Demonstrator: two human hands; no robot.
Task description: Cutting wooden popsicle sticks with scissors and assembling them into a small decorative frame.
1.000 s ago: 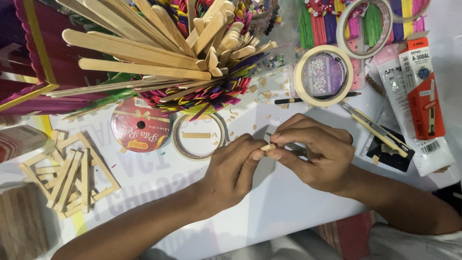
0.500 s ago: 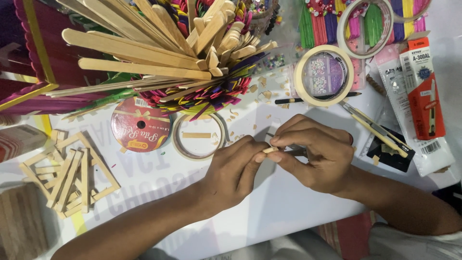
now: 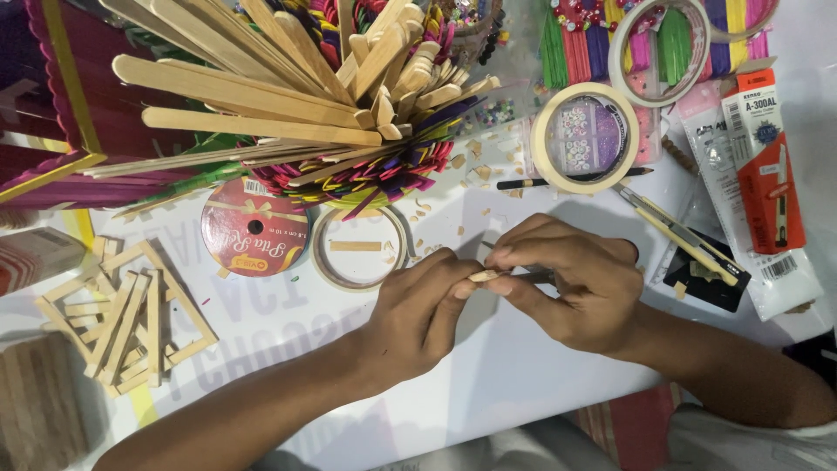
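My left hand [image 3: 417,307] and my right hand [image 3: 568,281] meet over the white table [image 3: 523,384], fingertips touching. Between them is a short pale piece of wooden stick [image 3: 482,276], pinched by my left thumb and fingers. My right hand is closed around a thin dark tool [image 3: 534,277] whose tip rests against the stick piece; its blade end is hidden by my fingers. Small wood chips [image 3: 462,166] lie scattered just beyond the hands.
A big bundle of plain and coloured craft sticks [image 3: 288,87] fills the top left. Below it lie a red ribbon spool [image 3: 248,228] and a clear tape ring [image 3: 360,249]. A glued stick frame [image 3: 122,314] lies left. A masking tape roll [image 3: 584,137], a yellow cutter [image 3: 671,231] and a glue pack [image 3: 760,166] lie right.
Almost nothing differs. Both hands stay together on the stick piece, with only a slight shift of the fingers.
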